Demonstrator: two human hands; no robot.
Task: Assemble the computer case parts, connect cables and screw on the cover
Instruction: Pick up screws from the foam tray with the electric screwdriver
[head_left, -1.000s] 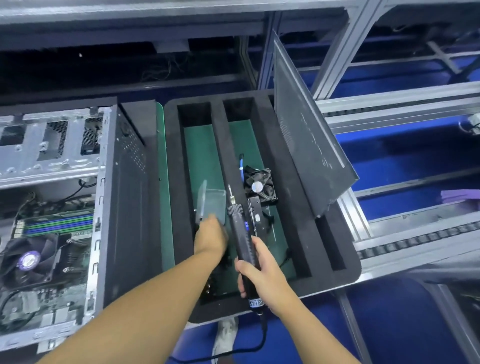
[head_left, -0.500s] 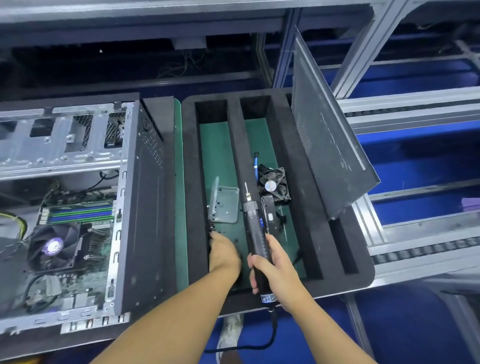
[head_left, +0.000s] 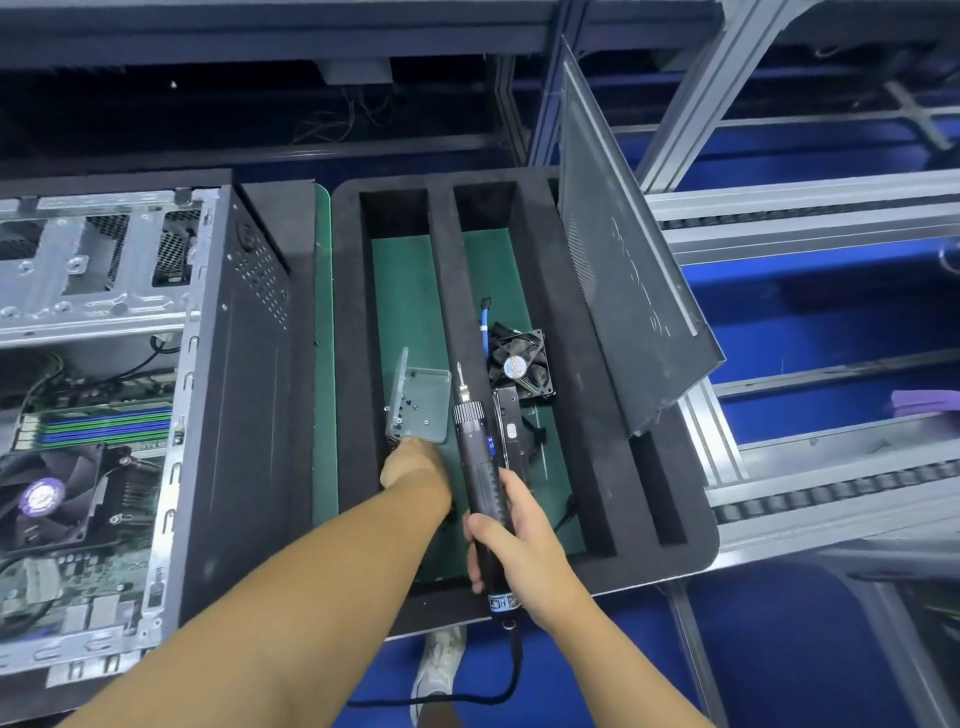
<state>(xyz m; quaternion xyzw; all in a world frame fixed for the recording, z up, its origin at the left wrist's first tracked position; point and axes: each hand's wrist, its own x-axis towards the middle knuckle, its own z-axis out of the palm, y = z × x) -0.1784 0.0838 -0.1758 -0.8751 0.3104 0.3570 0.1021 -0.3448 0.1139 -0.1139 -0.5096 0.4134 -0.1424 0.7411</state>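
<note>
Screw box (head_left: 423, 402) lies just ahead of left hand (head_left: 410, 462), the nearer hand; its finger state cannot be told; right hand (head_left: 511, 540) grips screwdriver (head_left: 480, 478), tip forward.

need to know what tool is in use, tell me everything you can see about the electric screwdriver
The electric screwdriver is a long, slim black tool, plastic by the look, with a ribbed collar near the front, a thin metal bit at the tip and a small blue-lit mark on its body. A label wraps its rear end, where a black cord loops down. The right hand grips its rear half, holding it above the black foam tray, the bit pointing away from the person, beside the clear screw box.
</note>
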